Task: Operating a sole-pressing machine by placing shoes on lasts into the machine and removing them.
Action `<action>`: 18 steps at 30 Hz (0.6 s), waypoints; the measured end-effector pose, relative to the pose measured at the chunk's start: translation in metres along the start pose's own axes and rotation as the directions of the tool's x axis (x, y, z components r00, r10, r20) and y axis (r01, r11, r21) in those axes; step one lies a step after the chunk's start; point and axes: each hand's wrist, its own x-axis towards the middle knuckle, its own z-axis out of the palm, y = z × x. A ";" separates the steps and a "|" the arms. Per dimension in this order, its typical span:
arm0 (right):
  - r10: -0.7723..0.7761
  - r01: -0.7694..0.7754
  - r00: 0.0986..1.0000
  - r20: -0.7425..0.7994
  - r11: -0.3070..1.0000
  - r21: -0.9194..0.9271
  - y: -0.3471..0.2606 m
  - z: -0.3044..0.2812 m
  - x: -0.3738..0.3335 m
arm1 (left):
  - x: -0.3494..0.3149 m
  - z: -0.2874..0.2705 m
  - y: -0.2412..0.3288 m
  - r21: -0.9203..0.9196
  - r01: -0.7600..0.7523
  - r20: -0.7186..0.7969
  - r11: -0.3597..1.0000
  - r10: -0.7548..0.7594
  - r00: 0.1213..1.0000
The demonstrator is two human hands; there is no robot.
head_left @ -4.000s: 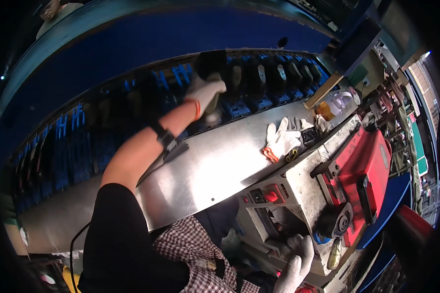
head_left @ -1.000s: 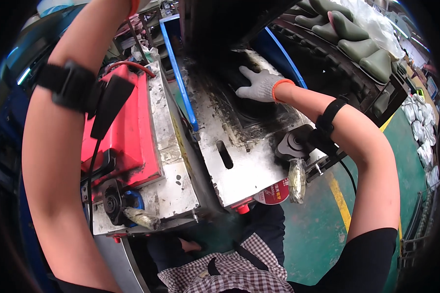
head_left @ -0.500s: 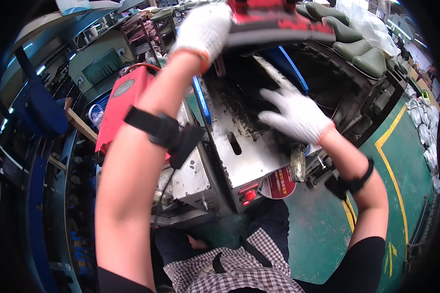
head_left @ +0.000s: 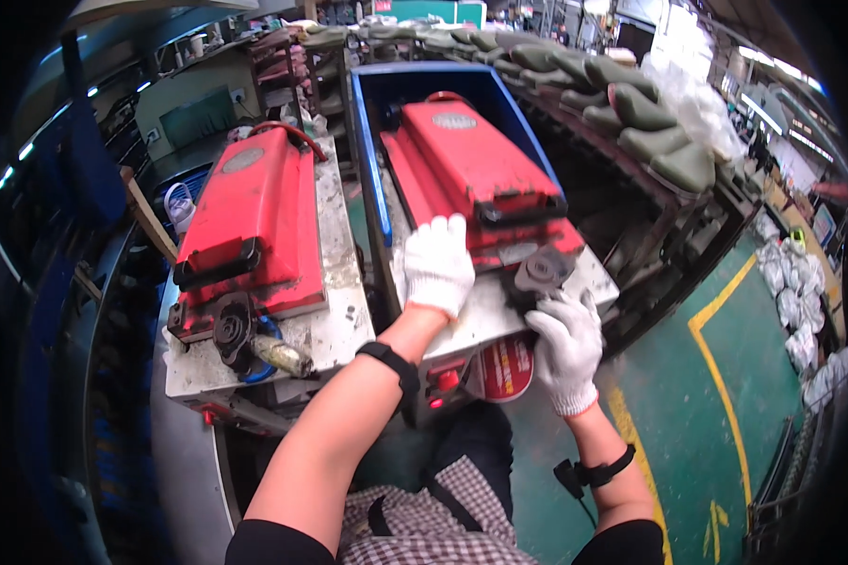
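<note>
A red metal cover point(head_left: 476, 165) lies lowered on the right-hand machine, with a black handle point(head_left: 523, 211) across its near end. My left hand point(head_left: 437, 268), in a white knit glove, rests flat beside the cover's near left corner, fingers stretched and close together. At the front right corner of the machine top sits a black round clamp point(head_left: 545, 270). My right hand point(head_left: 567, 350), gloved likewise, is curled just below the clamp, where its taped handle is hidden by the fingers.
A similar red-covered machine point(head_left: 254, 221) stands to the left, its taped clamp handle point(head_left: 283, 356) jutting out. Blue side walls point(head_left: 528, 122) flank the right machine's cover. Green boot-shaped pieces point(head_left: 650, 141) line a rack behind. A red round label point(head_left: 507, 369) is under the front edge.
The red cover has come down from its raised position onto the machine. My left hand has left it and come nearer; my right hand has moved down toward the front right corner.
</note>
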 end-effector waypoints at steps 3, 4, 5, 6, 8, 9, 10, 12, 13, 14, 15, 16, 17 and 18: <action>0.029 -0.047 0.983 -0.180 0.994 -0.095 0.042 0.005 -0.010 | -0.003 0.001 0.003 0.019 0.040 0.048 0.999 -0.041 0.998; 0.067 -0.096 0.978 -0.199 0.985 -0.142 0.062 0.007 -0.008 | -0.004 0.001 0.003 0.020 0.047 0.029 0.999 -0.048 0.998; 0.110 -0.152 0.969 -0.220 0.971 -0.183 0.077 0.011 -0.003 | -0.005 0.000 0.002 -0.003 0.030 0.008 1.000 -0.030 1.000; 0.131 -0.179 0.963 -0.237 0.965 -0.193 0.088 0.014 0.009 | -0.007 0.000 0.002 -0.027 0.013 -0.010 1.000 -0.013 1.000; 0.230 -0.270 0.948 -0.220 0.947 -0.173 0.098 0.028 0.034 | -0.008 -0.001 -0.002 -0.033 0.046 -0.018 0.998 -0.047 0.999; 0.190 -0.231 0.966 -0.176 0.939 -0.256 0.084 0.032 0.057 | -0.011 -0.004 -0.009 -0.038 0.079 -0.013 0.996 -0.079 0.997; 0.124 -0.166 0.978 -0.171 0.951 -0.261 0.083 0.040 0.069 | -0.010 -0.012 -0.008 -0.109 0.110 0.070 0.988 -0.103 0.992; 0.018 -0.033 0.994 -0.107 0.990 -0.138 0.056 0.050 0.100 | -0.009 -0.044 -0.014 -0.179 0.164 0.268 0.970 -0.113 0.957; -0.063 0.053 0.994 -0.094 0.993 -0.102 0.045 0.053 0.111 | -0.006 -0.060 -0.014 -0.212 0.168 0.380 0.963 -0.077 0.922; -0.032 0.031 0.999 -0.024 0.999 -0.020 0.046 0.065 0.117 | -0.009 -0.066 -0.025 -0.247 0.118 0.390 0.962 -0.012 0.921; 0.016 -0.018 0.998 0.060 0.999 0.033 0.063 0.071 0.111 | -0.010 -0.096 -0.019 -0.285 0.097 0.372 0.953 0.016 0.928; -0.055 0.057 0.994 0.091 0.998 -0.027 0.077 0.074 0.112 | -0.011 -0.123 -0.027 -0.282 0.107 0.392 0.954 0.013 0.920; 0.056 -0.072 0.992 0.114 0.988 0.140 0.060 0.070 0.121 | -0.026 -0.131 -0.049 -0.229 0.027 0.177 0.973 0.014 0.984; 0.013 -0.018 0.997 0.073 0.997 0.073 0.072 0.075 0.119 | -0.032 -0.145 -0.073 -0.139 -0.035 0.018 0.990 0.038 0.999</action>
